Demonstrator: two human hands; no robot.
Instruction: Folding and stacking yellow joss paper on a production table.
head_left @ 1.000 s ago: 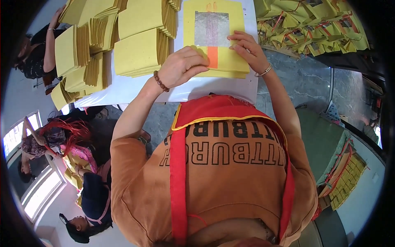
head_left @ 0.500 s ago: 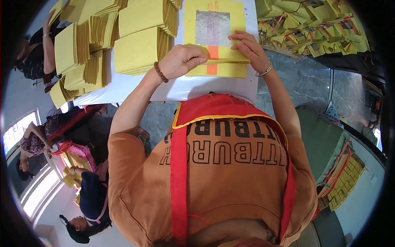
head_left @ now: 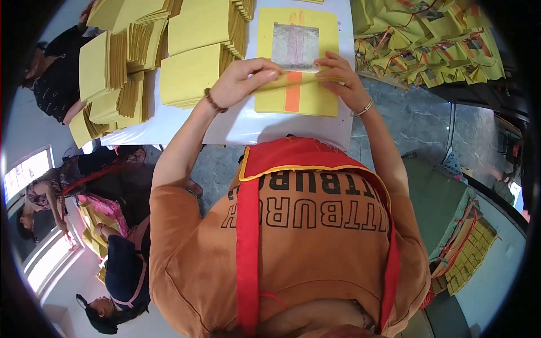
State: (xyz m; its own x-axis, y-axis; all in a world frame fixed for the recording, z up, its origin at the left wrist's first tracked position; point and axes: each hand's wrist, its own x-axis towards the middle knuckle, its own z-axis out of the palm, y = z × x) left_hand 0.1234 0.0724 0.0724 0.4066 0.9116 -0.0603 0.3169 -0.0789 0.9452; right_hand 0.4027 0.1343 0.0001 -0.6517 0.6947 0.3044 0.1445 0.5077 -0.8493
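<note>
A yellow paper sheet [head_left: 329,39] lies before me on the table, with a silvery square [head_left: 295,46] in its middle and an orange stripe down its near part. Across that near part runs a raised, curled fold of yellow paper. My left hand [head_left: 243,83] pinches the fold's left end between thumb and fingers. At its right end, my right hand [head_left: 345,83] has its fingers bent over the paper; the thumb is partly hidden. Left of the sheet, close to my left hand, stands a stack of folded yellow papers [head_left: 191,73].
More yellow stacks [head_left: 94,65] fill the left of the white-covered table [head_left: 225,130]. At the far right lies a heap of folded yellow papers [head_left: 428,45] with red strips. Co-workers [head_left: 59,79] are at the left. A green-covered surface [head_left: 431,197] is at my right.
The view has shifted slightly. The fold has been rolled a little farther from me, baring more of the near orange stripe. My left fingers have lifted into a looser pinch.
</note>
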